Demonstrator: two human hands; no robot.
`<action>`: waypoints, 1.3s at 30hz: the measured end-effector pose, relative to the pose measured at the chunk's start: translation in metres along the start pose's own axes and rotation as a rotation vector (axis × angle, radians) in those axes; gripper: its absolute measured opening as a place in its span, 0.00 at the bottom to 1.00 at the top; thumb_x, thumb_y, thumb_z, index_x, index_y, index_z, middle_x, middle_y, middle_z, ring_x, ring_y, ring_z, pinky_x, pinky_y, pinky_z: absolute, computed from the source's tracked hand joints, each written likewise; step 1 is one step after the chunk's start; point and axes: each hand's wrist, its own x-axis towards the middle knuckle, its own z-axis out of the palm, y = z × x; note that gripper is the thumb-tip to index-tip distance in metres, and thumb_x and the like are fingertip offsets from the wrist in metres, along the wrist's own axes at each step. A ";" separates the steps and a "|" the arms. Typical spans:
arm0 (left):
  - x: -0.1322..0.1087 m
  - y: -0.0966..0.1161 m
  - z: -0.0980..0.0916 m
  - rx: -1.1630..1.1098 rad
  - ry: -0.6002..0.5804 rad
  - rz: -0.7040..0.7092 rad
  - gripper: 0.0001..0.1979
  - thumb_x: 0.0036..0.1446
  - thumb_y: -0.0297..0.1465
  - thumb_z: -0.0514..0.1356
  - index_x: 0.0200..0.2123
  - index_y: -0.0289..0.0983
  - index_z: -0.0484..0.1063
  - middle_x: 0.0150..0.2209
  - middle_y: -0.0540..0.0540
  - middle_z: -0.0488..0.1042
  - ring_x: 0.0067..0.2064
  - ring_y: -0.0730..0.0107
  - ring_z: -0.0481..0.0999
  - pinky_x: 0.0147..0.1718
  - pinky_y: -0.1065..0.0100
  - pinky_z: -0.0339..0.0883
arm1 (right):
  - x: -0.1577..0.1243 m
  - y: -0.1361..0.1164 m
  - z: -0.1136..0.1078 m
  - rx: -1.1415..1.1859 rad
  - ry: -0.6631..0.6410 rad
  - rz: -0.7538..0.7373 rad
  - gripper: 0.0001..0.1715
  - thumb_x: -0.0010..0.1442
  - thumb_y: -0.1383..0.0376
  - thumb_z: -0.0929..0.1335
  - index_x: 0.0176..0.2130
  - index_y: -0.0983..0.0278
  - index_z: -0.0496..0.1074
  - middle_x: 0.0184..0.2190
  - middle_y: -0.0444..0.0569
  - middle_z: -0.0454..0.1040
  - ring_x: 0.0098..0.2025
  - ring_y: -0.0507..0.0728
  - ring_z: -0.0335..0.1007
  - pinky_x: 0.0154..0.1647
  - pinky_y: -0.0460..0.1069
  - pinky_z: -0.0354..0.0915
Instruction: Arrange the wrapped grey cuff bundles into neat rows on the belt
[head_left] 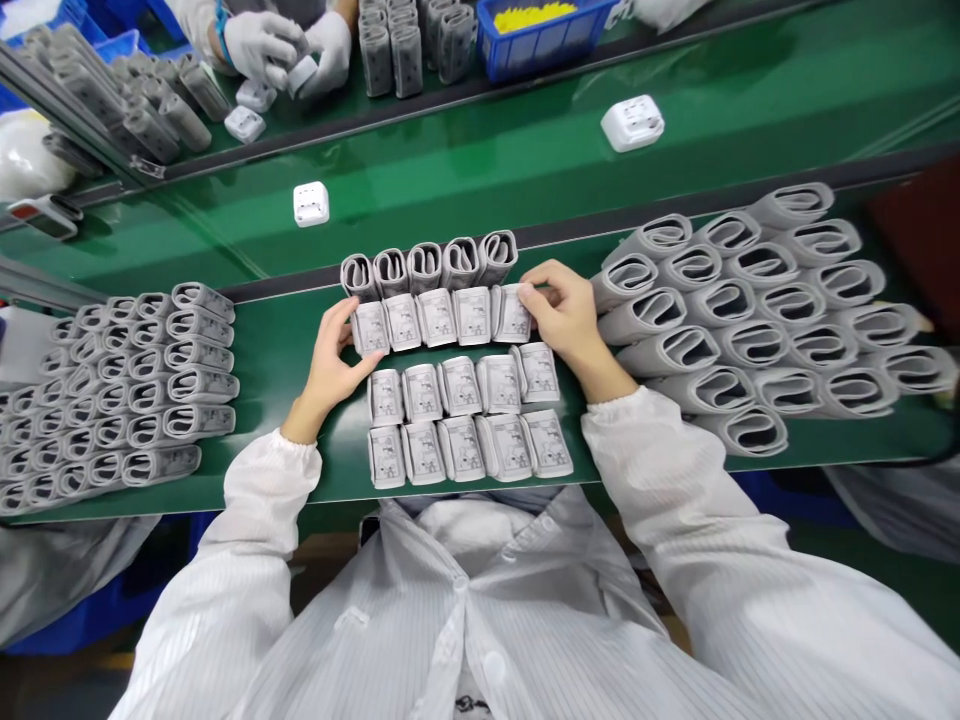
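On the green table, a pile of large rolls at right is seemingly left to do, and a stack of rolls at left seemingly done. Two nearer rows are neatly laid out; beyond them, a third printed row is held at its ends between the half-curled left hand and right hand.

One head-worn camera is noted, facing forward and down from above the wearer's white jacket. The fingers of the left hand and right hand fall mid-view at close range; the jacket lies on the near side of them, a green strip beyond.
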 end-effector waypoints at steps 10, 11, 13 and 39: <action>0.001 0.005 -0.001 0.065 0.028 0.052 0.44 0.70 0.60 0.71 0.79 0.48 0.65 0.77 0.32 0.67 0.79 0.39 0.72 0.63 0.49 0.86 | -0.001 -0.005 -0.004 -0.040 -0.044 0.010 0.22 0.68 0.44 0.74 0.34 0.55 0.71 0.42 0.52 0.79 0.40 0.62 0.78 0.29 0.56 0.75; 0.001 0.005 -0.001 0.066 0.032 0.056 0.44 0.70 0.60 0.70 0.78 0.48 0.66 0.77 0.32 0.67 0.79 0.39 0.72 0.63 0.49 0.86 | -0.001 -0.005 -0.004 -0.044 -0.051 0.020 0.22 0.69 0.43 0.74 0.35 0.55 0.71 0.42 0.52 0.78 0.38 0.62 0.78 0.28 0.55 0.74; 0.001 0.006 -0.001 0.067 0.037 0.058 0.43 0.70 0.60 0.70 0.78 0.48 0.66 0.77 0.32 0.67 0.79 0.39 0.72 0.62 0.49 0.87 | -0.001 -0.004 -0.005 -0.035 -0.068 0.035 0.23 0.69 0.42 0.74 0.35 0.55 0.71 0.42 0.52 0.78 0.35 0.60 0.75 0.25 0.55 0.72; 0.001 0.011 -0.002 0.106 0.060 0.105 0.41 0.71 0.58 0.70 0.78 0.50 0.66 0.76 0.33 0.69 0.78 0.38 0.73 0.56 0.52 0.87 | 0.000 0.004 -0.002 0.060 -0.046 -0.060 0.25 0.70 0.42 0.77 0.35 0.57 0.75 0.38 0.49 0.78 0.28 0.55 0.70 0.21 0.52 0.65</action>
